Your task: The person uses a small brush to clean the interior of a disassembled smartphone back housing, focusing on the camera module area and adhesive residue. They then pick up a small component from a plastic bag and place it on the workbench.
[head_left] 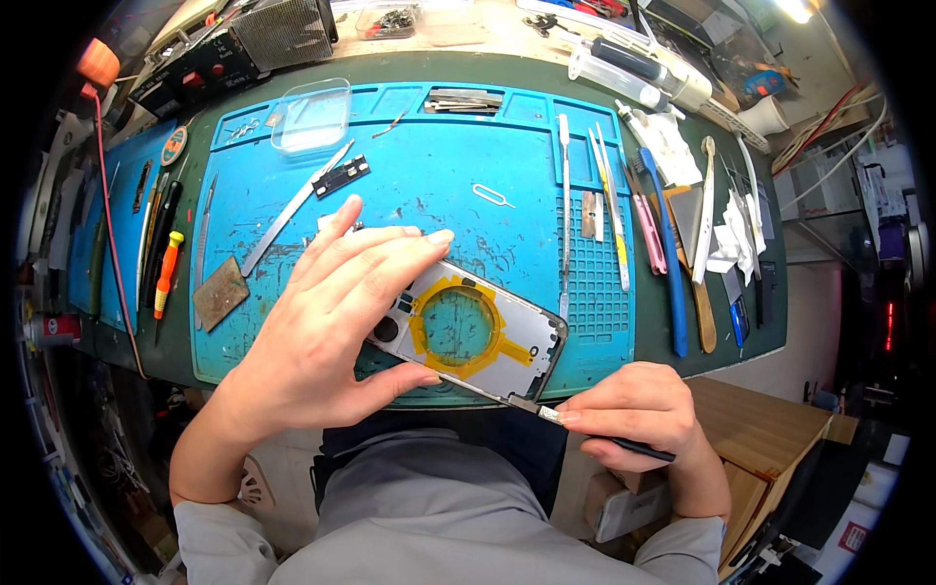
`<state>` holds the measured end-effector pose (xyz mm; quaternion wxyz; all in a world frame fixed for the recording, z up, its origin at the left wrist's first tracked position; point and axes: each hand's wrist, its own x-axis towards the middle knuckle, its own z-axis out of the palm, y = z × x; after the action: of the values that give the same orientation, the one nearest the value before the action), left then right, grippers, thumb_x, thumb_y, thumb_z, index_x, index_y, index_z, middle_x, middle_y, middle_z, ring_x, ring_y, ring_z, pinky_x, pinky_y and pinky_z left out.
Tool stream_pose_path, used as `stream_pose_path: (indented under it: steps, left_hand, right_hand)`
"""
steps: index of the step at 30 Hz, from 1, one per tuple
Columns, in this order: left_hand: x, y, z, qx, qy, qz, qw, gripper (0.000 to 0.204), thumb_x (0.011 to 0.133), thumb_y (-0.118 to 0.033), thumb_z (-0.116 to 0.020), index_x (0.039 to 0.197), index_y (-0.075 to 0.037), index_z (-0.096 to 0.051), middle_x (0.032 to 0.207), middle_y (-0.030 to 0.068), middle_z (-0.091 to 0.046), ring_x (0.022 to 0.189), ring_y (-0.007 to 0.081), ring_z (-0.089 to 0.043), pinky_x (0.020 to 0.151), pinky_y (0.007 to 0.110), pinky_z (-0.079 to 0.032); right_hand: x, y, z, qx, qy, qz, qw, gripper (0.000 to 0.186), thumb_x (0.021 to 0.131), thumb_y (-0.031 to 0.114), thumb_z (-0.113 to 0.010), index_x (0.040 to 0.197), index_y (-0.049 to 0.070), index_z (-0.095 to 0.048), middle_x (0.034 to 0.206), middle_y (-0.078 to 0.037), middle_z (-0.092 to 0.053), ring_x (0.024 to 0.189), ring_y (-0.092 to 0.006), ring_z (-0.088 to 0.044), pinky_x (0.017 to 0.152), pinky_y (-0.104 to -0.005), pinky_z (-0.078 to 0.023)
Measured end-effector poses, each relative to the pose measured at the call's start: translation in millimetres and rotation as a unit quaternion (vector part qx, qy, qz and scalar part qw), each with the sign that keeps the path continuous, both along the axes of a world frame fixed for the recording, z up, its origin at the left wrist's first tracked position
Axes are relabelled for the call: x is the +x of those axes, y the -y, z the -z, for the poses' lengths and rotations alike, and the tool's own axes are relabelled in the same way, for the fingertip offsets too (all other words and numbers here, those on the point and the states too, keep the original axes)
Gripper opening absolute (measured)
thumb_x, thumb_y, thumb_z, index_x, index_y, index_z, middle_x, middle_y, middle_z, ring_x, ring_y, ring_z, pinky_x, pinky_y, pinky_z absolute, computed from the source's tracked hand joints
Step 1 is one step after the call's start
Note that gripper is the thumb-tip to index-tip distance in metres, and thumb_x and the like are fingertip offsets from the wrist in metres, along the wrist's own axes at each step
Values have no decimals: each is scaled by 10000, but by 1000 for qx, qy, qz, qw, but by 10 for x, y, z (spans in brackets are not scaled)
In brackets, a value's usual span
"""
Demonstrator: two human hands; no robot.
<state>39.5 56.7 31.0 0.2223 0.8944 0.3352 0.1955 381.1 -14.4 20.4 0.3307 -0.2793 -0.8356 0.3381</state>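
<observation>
Head view: a grey phone frame [497, 375] lies slanted over the near edge of the blue mat [468, 156], with a yellow ring [498, 324] around a large round patch in its middle; whether it rests on the mat or is held just above it, I cannot tell. The left hand [336, 317] is spread wide across the frame, thumb along the near long edge and fingertips at the far one, holding it between them. The right hand [639, 419] is closed around a thin tool [643, 448] with a dark handle, pinching it between thumb and fingers; its flat silver tip meets the near edge of the frame. Beyond the left hand, a black part [341, 176] lies beside a long silver strip [292, 210], with a clear box [310, 115] behind them and a brown square plate [221, 294] to the left. A small wire pin [492, 196] lies on the mat past the frame. Toward the right are a slim metal stick [565, 195], tweezers [609, 205], a blue brush [673, 283] and a crumpled white tissue [668, 146]. At far left, an orange screwdriver [168, 263] lies just off the mat.
</observation>
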Motion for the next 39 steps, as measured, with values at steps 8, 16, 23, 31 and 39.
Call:
stream_pose_path:
  steps: [8, 16, 23, 31, 39]
  left_hand:
    - [0, 5, 6, 3, 1, -1, 1000, 975, 758, -395, -930, 1545, -21, -493, 1472, 117, -644, 1427, 342, -552, 1300, 628, -216]
    - [11, 6, 7, 5, 8, -1, 1000, 967, 772, -394, -923, 1552, -23, -487, 1471, 112, -647, 1429, 337, -551, 1301, 629, -210]
    - [3, 2, -5, 5, 7, 0, 1000, 967, 775, -389, -922, 1553, -20, -484, 1462, 114, -656, 1436, 337, -545, 1305, 629, -198]
    - [7, 3, 8, 3, 10, 0, 1000, 976, 765, -385, -929, 1552, -19, -484, 1459, 118, -657, 1431, 339, -550, 1305, 636, -196]
    - [3, -2, 14, 8, 6, 2, 1000, 983, 765, -404, -927, 1551, -14, -483, 1456, 120, -657, 1428, 340, -554, 1307, 635, -193]
  right_hand:
    - [-15, -4, 8, 10, 1, 2, 1000, 271, 812, 68, -849, 1078, 32, -812, 1037, -102, -809, 816, -215, -777, 613, -302, -572]
    - [-11, -7, 38, 15, -3, 1, 1000, 274, 810, 63, -852, 1079, 33, -813, 1036, -100, -808, 811, -214, -776, 616, -303, -574]
    - [9, -8, 11, 11, 4, -2, 1000, 275, 804, 44, -846, 1077, 35, -817, 1041, -99, -807, 804, -213, -776, 618, -302, -573]
    - [4, -2, 34, 10, 1, 1, 1000, 272, 814, 57, -850, 1084, 45, -819, 1040, -93, -807, 802, -203, -774, 610, -295, -563]
    - [22, 9, 50, 39, 17, -8, 999, 276, 840, 115, -856, 1103, 41, -815, 1055, -93, -808, 806, -205, -771, 614, -298, -564]
